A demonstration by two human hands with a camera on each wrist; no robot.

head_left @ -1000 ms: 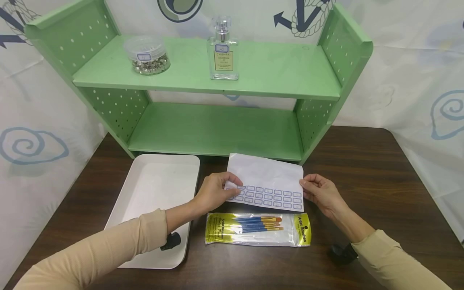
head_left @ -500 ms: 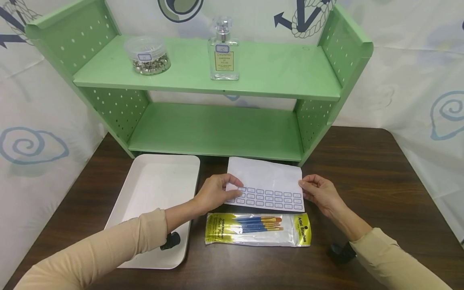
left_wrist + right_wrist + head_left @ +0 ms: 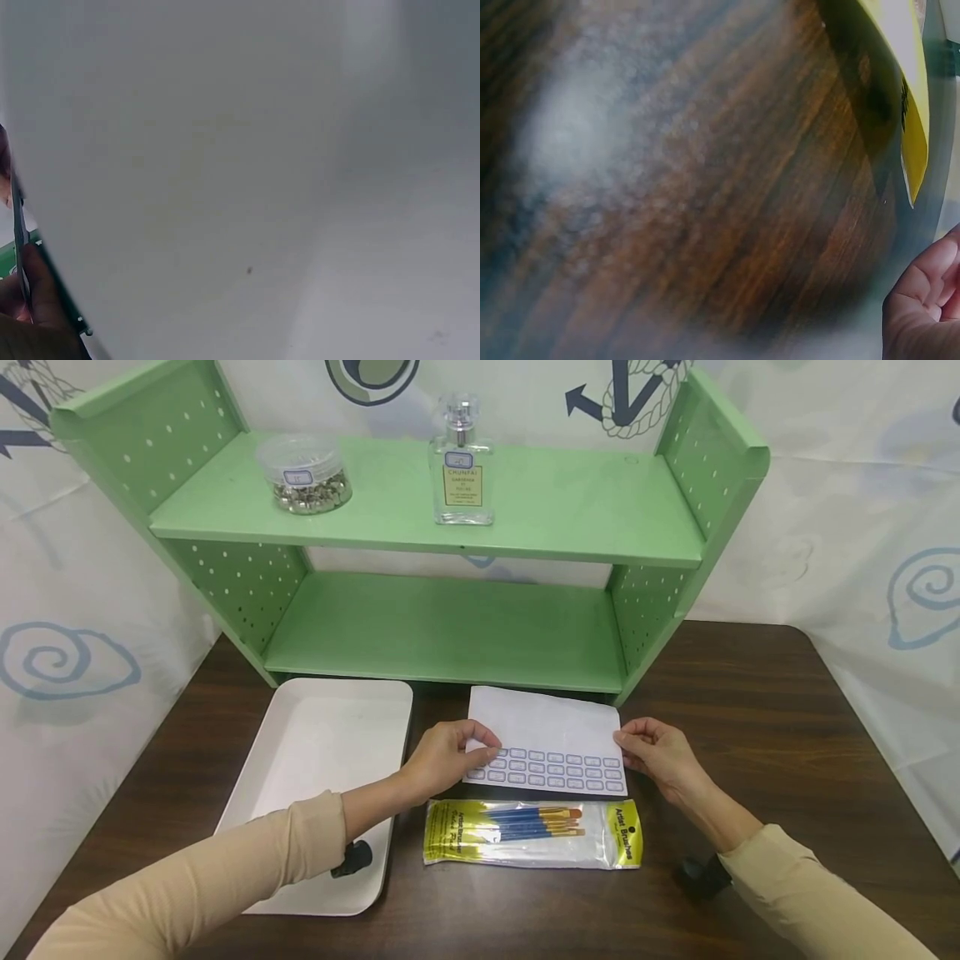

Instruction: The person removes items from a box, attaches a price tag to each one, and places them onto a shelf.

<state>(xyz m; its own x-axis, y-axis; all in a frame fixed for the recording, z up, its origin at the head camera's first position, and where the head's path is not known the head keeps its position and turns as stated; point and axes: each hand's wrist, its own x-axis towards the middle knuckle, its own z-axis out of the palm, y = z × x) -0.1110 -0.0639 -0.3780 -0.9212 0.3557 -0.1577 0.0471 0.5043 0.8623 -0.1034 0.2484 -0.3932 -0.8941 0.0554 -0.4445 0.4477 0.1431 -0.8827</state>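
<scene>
A white sheet of stickers (image 3: 544, 727) with rows of small blue-bordered labels along its lower part is stretched between both hands. My left hand (image 3: 446, 752) pinches its left edge between thumb and fingers. At the right edge, my right hand (image 3: 660, 756) pinches the sheet between thumb and curled fingers. Just below the sheet lies a clear and yellow packet of artist brushes (image 3: 532, 835) with blue handles. In the left wrist view, the fingers (image 3: 43, 289) show at the lower left corner. The right wrist view catches part of the right hand (image 3: 926, 292) and the packet's yellow end (image 3: 915, 142).
A white tray (image 3: 337, 727) lies on the dark wooden table (image 3: 757, 710), under the left forearm. Behind stands a green two-tier shelf (image 3: 442, 631). On its upper board are a labelled clear jar (image 3: 307, 477) of small metallic pieces and a labelled perfume bottle (image 3: 462, 468).
The sticker sheet's upper edge has tipped slightly down toward me, and my right hand has shifted a little left with it. Both hands keep their pinch on the sheet.
</scene>
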